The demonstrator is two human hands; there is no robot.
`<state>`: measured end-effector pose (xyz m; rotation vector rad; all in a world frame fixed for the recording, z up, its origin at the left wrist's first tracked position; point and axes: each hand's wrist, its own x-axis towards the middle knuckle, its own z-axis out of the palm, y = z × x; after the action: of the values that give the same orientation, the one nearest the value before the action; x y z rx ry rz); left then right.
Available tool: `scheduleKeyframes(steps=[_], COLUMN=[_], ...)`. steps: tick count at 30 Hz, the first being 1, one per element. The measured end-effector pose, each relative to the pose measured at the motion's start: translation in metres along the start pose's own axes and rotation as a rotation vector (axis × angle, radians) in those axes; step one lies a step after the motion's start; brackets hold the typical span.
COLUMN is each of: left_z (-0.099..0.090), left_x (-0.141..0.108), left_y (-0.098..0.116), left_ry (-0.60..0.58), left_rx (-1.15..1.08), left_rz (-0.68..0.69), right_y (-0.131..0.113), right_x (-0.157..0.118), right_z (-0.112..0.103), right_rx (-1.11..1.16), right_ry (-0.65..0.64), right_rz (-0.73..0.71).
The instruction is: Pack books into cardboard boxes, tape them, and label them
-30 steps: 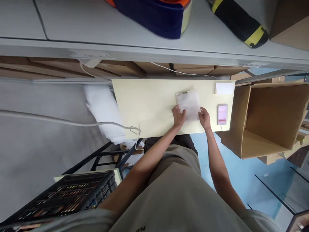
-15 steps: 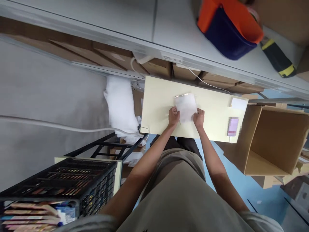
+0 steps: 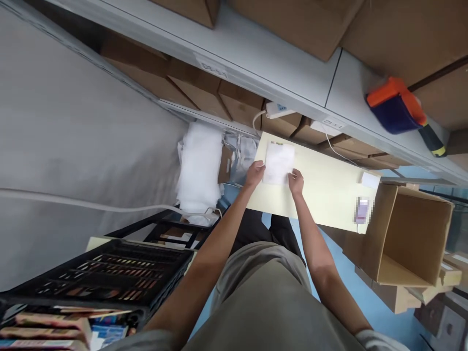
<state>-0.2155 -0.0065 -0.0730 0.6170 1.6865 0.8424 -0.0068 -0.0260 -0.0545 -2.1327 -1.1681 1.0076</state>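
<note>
A white, slightly translucent packet [image 3: 279, 163] with a small dark and yellowish strip at its top edge is over the pale yellow tabletop [image 3: 321, 195], near its left end. At the packet's left edge, my left hand [image 3: 255, 173] is closed on it, fingers pinched together. My right hand [image 3: 296, 182] grips the lower right edge, thumb and fingers closed. A pixelated purple phone [image 3: 361, 210] and a small white box [image 3: 370, 179] lie at the table's right end.
White foam sheets [image 3: 201, 165] are stacked left of the table. A black crate [image 3: 106, 273] stands lower left, and an open cardboard box [image 3: 413, 236] at the right. Above runs a grey shelf [image 3: 278, 73] with an orange and blue tape dispenser [image 3: 397, 105].
The camera view has shifted, so the table appears further right and lower. Both hands and the packet are now nearer the table's left end, and the packet looks straighter.
</note>
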Motion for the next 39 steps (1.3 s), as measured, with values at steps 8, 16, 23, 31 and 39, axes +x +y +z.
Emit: scheduleKeyframes(steps=[8, 16, 23, 31, 39], left_z=[-0.046, -0.097, -0.139, -0.18, -0.242], left_x=[-0.094, -0.204, -0.369, -0.52, -0.634], left_y=[0.014, 0.031, -0.022, -0.112, -0.197], left_ry=[0.076, 0.302, 0.738, 1.196, 1.402], left_rx=[-0.202, -0.438, -0.501, -0.689, -0.802], left_rz=[0.122, 0.383, 0.439, 0.344, 0.397], right_y=[-0.052, -0.122, -0.122, -0.107, -0.078], right_x=[-0.07, -0.138, -0.232, -0.355, -0.562], right_z=[-0.079, -0.071, -0.041, -0.037, 0.019], right_rx=[0.103, 0.187, 0.136, 0.009, -0.112], right_ry=[-0.051, -0.522, -1.067, -1.383, -1.732], right_rz=[-0.24, -0.517, -0.652, -0.766, -0.972])
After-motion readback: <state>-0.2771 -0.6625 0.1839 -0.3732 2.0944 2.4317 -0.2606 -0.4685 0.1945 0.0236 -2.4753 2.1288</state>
